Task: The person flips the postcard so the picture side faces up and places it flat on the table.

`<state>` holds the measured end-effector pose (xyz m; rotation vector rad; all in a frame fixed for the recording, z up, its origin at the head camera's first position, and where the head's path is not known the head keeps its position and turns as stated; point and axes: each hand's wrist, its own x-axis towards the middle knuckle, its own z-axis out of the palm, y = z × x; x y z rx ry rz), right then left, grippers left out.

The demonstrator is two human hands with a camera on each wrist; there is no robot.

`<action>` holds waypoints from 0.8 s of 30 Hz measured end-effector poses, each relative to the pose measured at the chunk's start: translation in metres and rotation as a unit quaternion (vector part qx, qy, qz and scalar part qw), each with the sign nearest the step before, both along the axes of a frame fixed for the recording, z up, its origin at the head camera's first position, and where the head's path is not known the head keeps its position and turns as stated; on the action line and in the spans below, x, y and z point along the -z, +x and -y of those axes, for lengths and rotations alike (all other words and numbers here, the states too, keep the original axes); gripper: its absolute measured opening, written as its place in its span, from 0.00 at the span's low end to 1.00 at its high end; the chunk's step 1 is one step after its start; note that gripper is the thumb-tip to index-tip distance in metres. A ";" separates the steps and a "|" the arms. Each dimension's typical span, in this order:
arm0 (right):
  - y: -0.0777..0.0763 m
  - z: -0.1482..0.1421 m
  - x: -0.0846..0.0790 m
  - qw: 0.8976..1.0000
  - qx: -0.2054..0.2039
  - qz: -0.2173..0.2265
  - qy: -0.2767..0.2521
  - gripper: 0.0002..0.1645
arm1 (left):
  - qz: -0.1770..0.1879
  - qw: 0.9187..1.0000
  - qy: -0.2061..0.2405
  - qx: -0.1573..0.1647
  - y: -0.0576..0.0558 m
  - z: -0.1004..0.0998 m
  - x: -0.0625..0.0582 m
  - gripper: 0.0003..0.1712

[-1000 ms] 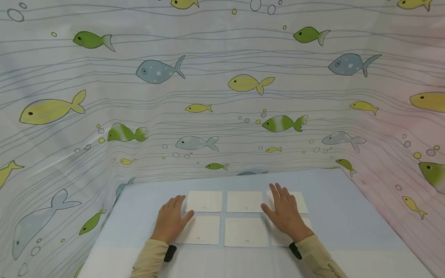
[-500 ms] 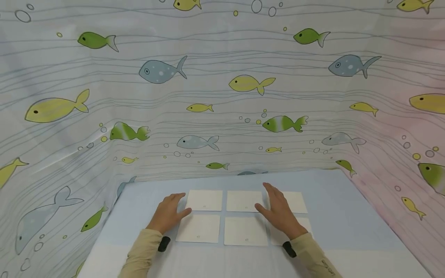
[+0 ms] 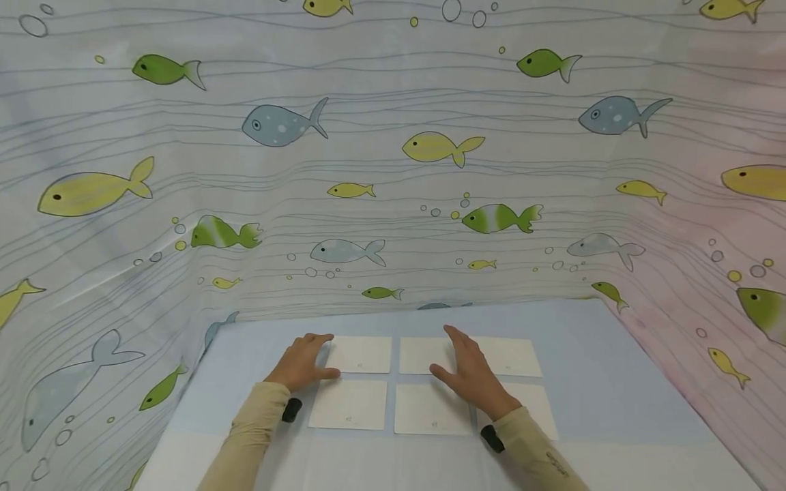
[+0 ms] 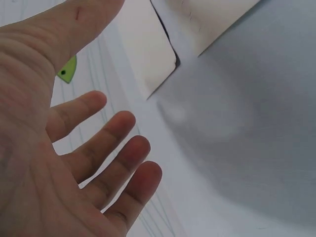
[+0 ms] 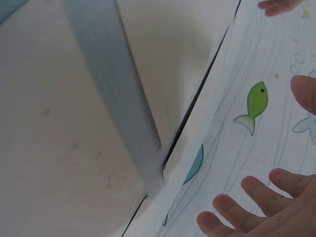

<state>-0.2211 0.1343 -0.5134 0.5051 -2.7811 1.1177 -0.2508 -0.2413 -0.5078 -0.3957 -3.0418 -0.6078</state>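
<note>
White rectangular cards lie flat in two rows of three. My left hand (image 3: 301, 363), palm inward and fingers spread, hovers at the left edge of the far left card (image 3: 361, 354); its thumb reaches toward the near left card (image 3: 348, 405). In the left wrist view the fingers are relaxed with nothing between them. My right hand (image 3: 471, 376) hangs above the cards, partly covering the far middle card (image 3: 420, 354) and near middle card (image 3: 430, 409). Its fingers, seen in the right wrist view, are apart and hold nothing. The far right card (image 3: 516, 358) and near right card (image 3: 528, 412) lie beside it.
A pale blue and white table surface (image 3: 614, 382) carries the cards. Around its back and sides hangs a curtain (image 3: 393, 225) printed with fish and wavy lines. Each wrist wears a small black device, such as the one on the right wrist (image 3: 492, 438).
My right hand has drifted left, from over the right-hand cards to over the middle ones. My left hand has turned a little, its fingers pointing more to the right. The cards have stayed put.
</note>
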 end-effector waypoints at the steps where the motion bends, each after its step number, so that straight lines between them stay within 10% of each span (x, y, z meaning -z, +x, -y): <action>1: -0.001 0.002 0.000 1.000 -0.004 0.000 0.002 0.52 | 0.003 1.000 -0.001 0.003 -0.003 0.000 -0.001 0.48; 13: -0.020 0.032 -0.001 0.999 -0.044 0.004 0.018 0.49 | 0.112 0.993 -0.021 0.000 -0.033 0.002 -0.009 0.57; 24: -0.050 0.070 -0.001 0.992 -0.056 0.035 0.107 0.51 | 0.110 0.992 -0.053 -0.013 -0.046 0.003 -0.001 0.58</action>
